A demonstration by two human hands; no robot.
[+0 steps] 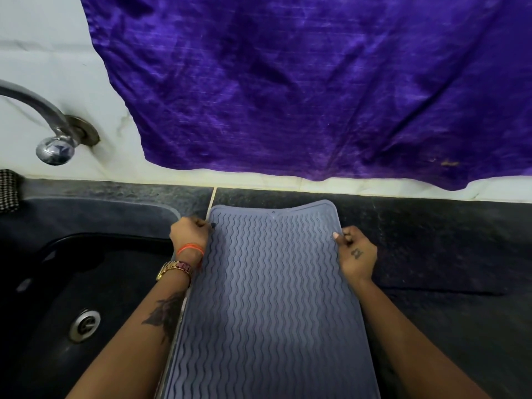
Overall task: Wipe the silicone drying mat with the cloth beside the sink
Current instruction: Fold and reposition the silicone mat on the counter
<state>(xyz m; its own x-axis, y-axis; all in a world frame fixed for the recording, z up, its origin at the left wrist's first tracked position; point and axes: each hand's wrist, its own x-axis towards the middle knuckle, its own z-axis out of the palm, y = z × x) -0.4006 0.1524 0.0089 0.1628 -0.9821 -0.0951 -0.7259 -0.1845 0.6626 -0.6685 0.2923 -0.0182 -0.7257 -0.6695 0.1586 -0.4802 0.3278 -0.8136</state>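
A grey-blue silicone drying mat (270, 298) with wavy ridges lies lengthwise on the dark stone counter (431, 240), right of the sink. My left hand (190, 234) pinches the mat's left edge near its far corner. My right hand (355, 254) pinches the right edge at about the same height. The mat's far end curves up slightly between the two hands. A checked cloth (8, 190) sits at the far left edge of the view, behind the sink.
A black sink (72, 283) with a metal drain (85, 325) fills the lower left. A chrome tap (49, 131) juts from the white wall above it. A purple cloth (316, 82) hangs over the wall behind the counter.
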